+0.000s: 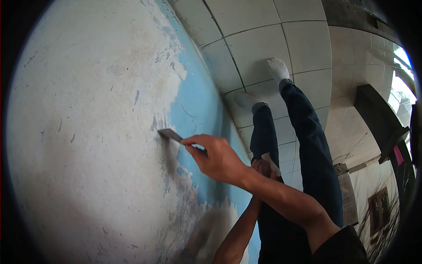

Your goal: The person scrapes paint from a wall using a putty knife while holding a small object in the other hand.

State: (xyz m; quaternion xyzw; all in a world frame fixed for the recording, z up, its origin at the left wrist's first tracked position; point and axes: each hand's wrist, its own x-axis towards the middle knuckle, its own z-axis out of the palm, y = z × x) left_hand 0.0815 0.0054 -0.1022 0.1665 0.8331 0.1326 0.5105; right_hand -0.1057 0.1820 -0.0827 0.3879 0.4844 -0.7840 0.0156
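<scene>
My right hand (217, 158) is closed around a scraper (169, 134), and its arm crosses over my left arm. The scraper's flat blade touches the wall (110, 110) where light blue paint (193, 105) meets the bare, whitish, scratched surface. Lower and to the right, partly covered by my right forearm, my left hand (257, 165) is closed on a second flat tool (271, 164). That tool has a pale blade and a brownish handle part and looks like another scraper; much of it is hidden.
My legs in dark trousers (307, 119) and white-socked feet (278, 69) stand on the pale tiled floor (250, 44), close along the wall. At the right are a dark ledge (378, 110), a brown-framed opening (379, 210) and a bright window (402, 83).
</scene>
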